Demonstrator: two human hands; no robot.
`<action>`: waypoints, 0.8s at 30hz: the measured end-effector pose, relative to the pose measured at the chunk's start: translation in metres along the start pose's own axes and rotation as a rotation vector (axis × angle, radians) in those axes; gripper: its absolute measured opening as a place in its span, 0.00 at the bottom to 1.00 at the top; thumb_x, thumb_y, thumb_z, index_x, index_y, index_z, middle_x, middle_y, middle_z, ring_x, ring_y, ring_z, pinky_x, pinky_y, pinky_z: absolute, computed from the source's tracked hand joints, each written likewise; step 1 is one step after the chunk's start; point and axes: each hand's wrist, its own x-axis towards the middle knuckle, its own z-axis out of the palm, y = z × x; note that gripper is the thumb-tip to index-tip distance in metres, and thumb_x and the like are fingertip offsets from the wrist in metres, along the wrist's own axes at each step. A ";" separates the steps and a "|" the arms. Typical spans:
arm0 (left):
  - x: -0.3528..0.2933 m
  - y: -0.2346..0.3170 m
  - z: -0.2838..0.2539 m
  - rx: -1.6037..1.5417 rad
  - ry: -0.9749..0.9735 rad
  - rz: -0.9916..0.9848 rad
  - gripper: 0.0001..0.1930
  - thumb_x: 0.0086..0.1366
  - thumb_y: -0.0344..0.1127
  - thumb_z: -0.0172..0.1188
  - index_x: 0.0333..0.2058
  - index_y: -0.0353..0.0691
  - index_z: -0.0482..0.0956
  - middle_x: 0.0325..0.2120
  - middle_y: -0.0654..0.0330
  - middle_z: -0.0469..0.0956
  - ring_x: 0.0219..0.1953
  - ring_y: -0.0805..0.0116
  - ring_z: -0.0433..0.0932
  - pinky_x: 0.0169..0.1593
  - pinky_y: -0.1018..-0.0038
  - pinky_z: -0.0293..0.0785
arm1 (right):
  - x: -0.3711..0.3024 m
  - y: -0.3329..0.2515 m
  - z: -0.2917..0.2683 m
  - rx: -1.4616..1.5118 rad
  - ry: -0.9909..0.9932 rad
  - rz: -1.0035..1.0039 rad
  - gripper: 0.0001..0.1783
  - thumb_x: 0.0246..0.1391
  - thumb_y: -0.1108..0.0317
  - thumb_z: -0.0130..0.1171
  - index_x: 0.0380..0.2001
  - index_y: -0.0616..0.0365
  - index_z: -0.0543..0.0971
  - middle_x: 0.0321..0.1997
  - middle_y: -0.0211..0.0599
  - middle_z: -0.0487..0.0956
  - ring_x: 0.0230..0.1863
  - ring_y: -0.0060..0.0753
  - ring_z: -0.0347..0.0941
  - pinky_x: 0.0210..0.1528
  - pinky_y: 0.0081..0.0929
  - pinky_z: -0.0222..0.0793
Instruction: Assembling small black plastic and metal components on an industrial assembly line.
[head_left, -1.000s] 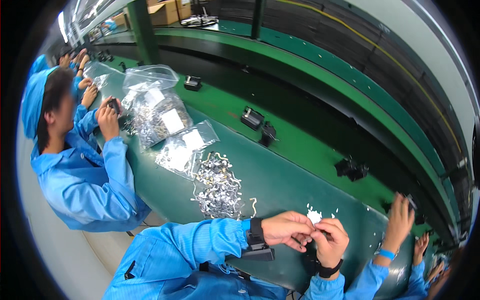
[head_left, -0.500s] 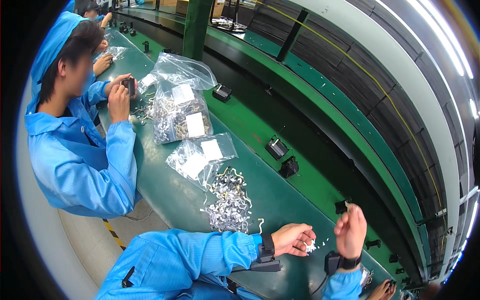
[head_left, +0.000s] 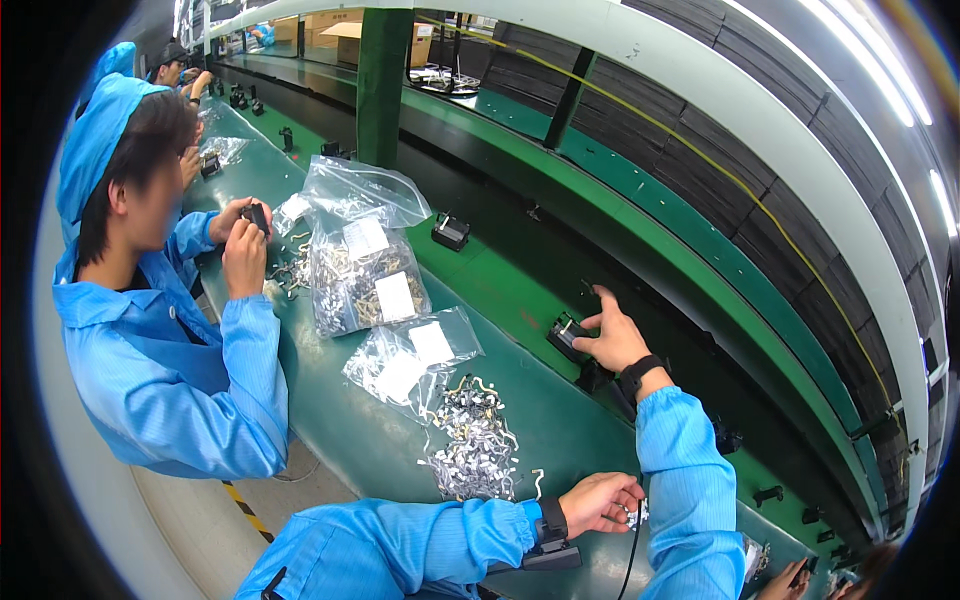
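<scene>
Beyond the green worktop we see a long green strip with dark devices spaced along it, and past that a pale rail bowed by the lens and stacked dark boxes. What has just changed is the right hand: half a second ago it was raised near the right end of the worktop, and now it reaches far forward over the strip. That puts it at a black device, well apart from the left hand. The right fingers are spread, thumb at the device's edge; we cannot tell whether they touch it or merely overlap it in our view.

The left hand rests low over the worktop, beside a few white bits, its fingers loosely curled; we cannot tell whether they hold anything. A black cable runs down just beside them (its upper end is lost near the fingertips).

Against the earlier frame, our view has also shifted, so everything sits lower, but the loose pile of small parts still lies by the smaller clear bag, next to the bigger bag. A co-worker's hands still hold a dark piece.
</scene>
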 end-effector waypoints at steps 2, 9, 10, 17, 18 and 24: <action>-0.001 0.001 0.000 -0.009 0.014 -0.002 0.16 0.77 0.47 0.49 0.45 0.40 0.77 0.33 0.66 0.75 0.33 0.74 0.76 0.44 0.68 0.81 | -0.002 -0.007 -0.004 0.031 -0.001 -0.002 0.55 0.47 0.71 0.74 0.74 0.57 0.55 0.48 0.45 0.86 0.56 0.50 0.81 0.63 0.38 0.71; 0.000 -0.001 -0.009 -0.129 0.015 0.331 0.26 0.79 0.57 0.42 0.48 0.37 0.76 0.33 0.63 0.75 0.33 0.71 0.76 0.44 0.68 0.78 | -0.093 -0.056 -0.065 0.301 0.107 -0.279 0.48 0.48 0.78 0.69 0.72 0.55 0.59 0.38 0.37 0.87 0.45 0.36 0.84 0.57 0.32 0.73; -0.001 0.001 -0.010 -0.193 -0.065 0.359 0.30 0.78 0.61 0.41 0.49 0.37 0.76 0.33 0.62 0.76 0.33 0.69 0.76 0.44 0.67 0.77 | -0.115 -0.056 -0.071 0.287 0.131 -0.352 0.47 0.49 0.80 0.68 0.72 0.57 0.59 0.37 0.35 0.86 0.44 0.33 0.84 0.58 0.32 0.73; -0.029 0.016 0.007 -0.156 -0.521 0.064 0.37 0.74 0.73 0.39 0.54 0.44 0.76 0.40 0.56 0.80 0.32 0.65 0.76 0.35 0.70 0.72 | -0.267 -0.001 -0.055 0.373 0.243 -0.435 0.43 0.48 0.79 0.75 0.66 0.60 0.66 0.40 0.40 0.88 0.51 0.43 0.85 0.58 0.38 0.77; -0.027 0.013 0.004 -0.113 -0.569 0.048 0.30 0.77 0.64 0.44 0.59 0.45 0.74 0.43 0.58 0.80 0.33 0.68 0.76 0.34 0.72 0.72 | -0.279 0.005 -0.048 0.378 0.290 -0.420 0.44 0.48 0.78 0.76 0.67 0.60 0.66 0.43 0.42 0.87 0.53 0.44 0.84 0.59 0.39 0.76; -0.025 0.007 0.021 0.117 -0.186 0.186 0.20 0.81 0.46 0.46 0.64 0.44 0.70 0.46 0.61 0.78 0.37 0.75 0.78 0.38 0.73 0.78 | -0.327 0.048 -0.016 0.997 0.687 -0.290 0.40 0.48 0.78 0.76 0.63 0.66 0.69 0.62 0.53 0.75 0.63 0.47 0.75 0.64 0.44 0.74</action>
